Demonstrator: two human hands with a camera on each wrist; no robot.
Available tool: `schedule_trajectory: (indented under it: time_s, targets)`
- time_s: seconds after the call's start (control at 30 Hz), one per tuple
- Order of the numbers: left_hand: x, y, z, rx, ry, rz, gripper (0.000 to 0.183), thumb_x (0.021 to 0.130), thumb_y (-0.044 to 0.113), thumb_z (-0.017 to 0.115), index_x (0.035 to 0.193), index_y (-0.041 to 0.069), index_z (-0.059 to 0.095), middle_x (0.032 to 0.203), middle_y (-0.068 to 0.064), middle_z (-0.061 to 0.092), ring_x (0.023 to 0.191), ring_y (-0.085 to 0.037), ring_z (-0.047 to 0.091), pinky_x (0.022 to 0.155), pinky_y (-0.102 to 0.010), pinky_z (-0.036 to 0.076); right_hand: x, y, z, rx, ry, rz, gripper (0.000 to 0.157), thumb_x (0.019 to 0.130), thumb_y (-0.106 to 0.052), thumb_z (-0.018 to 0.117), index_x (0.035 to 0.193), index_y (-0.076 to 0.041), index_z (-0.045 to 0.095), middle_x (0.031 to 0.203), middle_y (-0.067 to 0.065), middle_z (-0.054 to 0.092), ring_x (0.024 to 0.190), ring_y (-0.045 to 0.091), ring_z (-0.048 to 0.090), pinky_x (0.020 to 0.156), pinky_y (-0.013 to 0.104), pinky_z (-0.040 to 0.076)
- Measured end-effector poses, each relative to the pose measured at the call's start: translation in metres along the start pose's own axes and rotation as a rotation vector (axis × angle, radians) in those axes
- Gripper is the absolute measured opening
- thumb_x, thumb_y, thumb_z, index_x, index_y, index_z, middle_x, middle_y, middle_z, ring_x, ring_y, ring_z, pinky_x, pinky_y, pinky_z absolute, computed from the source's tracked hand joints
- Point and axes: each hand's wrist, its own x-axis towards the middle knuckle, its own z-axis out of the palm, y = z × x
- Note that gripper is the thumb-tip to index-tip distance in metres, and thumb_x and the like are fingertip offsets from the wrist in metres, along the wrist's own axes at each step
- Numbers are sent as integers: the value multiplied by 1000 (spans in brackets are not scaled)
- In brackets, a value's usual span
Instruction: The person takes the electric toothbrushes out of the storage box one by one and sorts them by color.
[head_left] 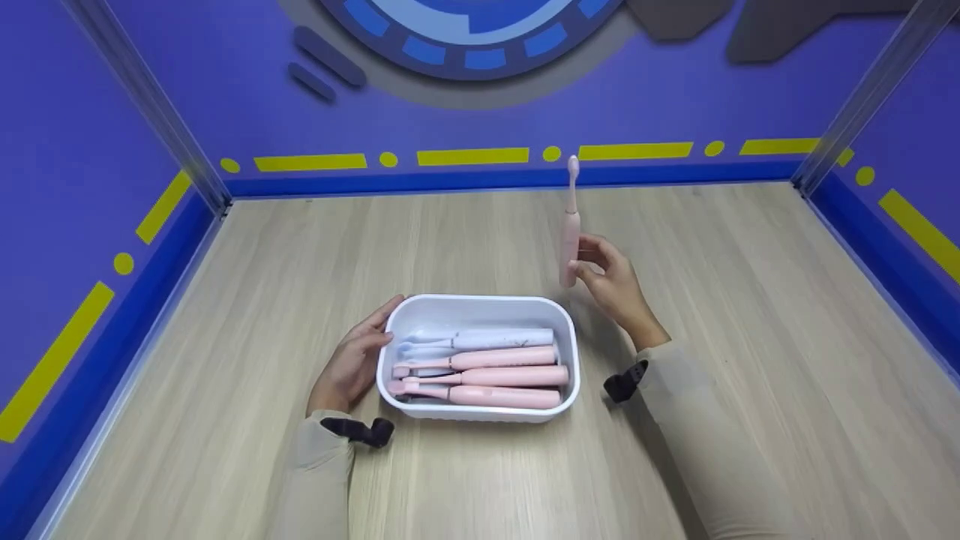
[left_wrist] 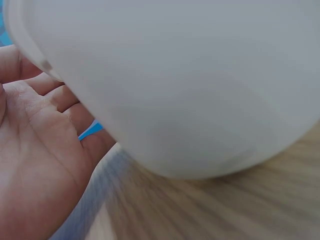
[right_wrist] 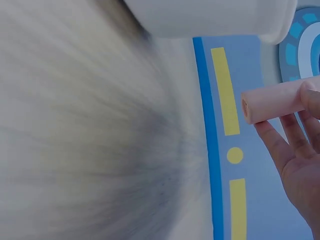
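A white plastic box (head_left: 480, 415) with rounded corners stands on the table. Inside lie several electric toothbrushes: pink ones such as the front toothbrush (head_left: 510, 397), and a white one (head_left: 502, 340) with a bluish head at the back. My left hand (head_left: 354, 365) grips the box's left end, thumb at the rim and fingers along the outer wall (left_wrist: 200, 90). Right of and beyond the box, my right hand (head_left: 616, 283) pinches a pink electric toothbrush (head_left: 570, 240) by its handle, brush head upward. The right wrist view shows the handle's base (right_wrist: 272, 102) between thumb and fingers.
The wood-grain table (head_left: 300, 255) is bounded by blue-purple panels (head_left: 480, 120) with yellow markings at the back and both sides. A black wrist camera (head_left: 358, 431) on the left sleeve sits close to the box's near left corner. Another wrist camera (head_left: 625, 381) is at the right wrist.
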Motion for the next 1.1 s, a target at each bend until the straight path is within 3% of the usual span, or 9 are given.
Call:
schedule_trajectory:
  time_s: [0.3, 0.63, 0.73, 0.9, 1.1]
  targets:
    - [-1, 0, 0, -7, 5, 4, 65, 89, -7, 33, 152, -3, 18, 161, -14, 13, 149, -24, 7, 122, -39, 4, 3, 15, -4, -27, 10, 15, 36, 87, 11, 58, 122, 14, 52, 114, 27, 58, 95, 4, 58, 86, 14, 47]
    - [0, 0, 0, -20, -5, 5, 65, 89, -6, 34, 152, -3, 17, 161, -14, 12, 149, -24, 7, 122, -39, 3, 5, 23, -6, -107, -5, 69, 38, 90, 9, 56, 128, 8, 50, 120, 24, 58, 111, 29, 58, 88, 15, 48]
    - [-1, 0, 0, -18, -8, 5, 65, 89, -6, 34, 152, -3, 17, 161, -14, 12, 149, -24, 7, 122, -39, 4, 2, 12, -6, -137, -20, 104, 40, 91, 8, 55, 130, 8, 49, 124, 25, 56, 116, 34, 56, 91, 20, 49]
    - [0, -1, -1, -16, -13, 8, 64, 89, -6, 33, 152, -3, 17, 161, -14, 12, 149, -24, 7, 122, -39, 4, 4, 13, -5, -163, -35, 143, 41, 92, 6, 54, 132, 6, 47, 128, 24, 54, 120, 33, 55, 94, 24, 48]
    - [0, -1, -1, -22, -9, 0, 64, 90, -5, 35, 152, 0, 19, 161, -13, 16, 149, -23, 11, 122, -39, 7, 7, 24, -3, -112, -35, 142, 41, 92, 9, 52, 132, 7, 44, 126, 24, 53, 118, 34, 53, 87, 14, 45]
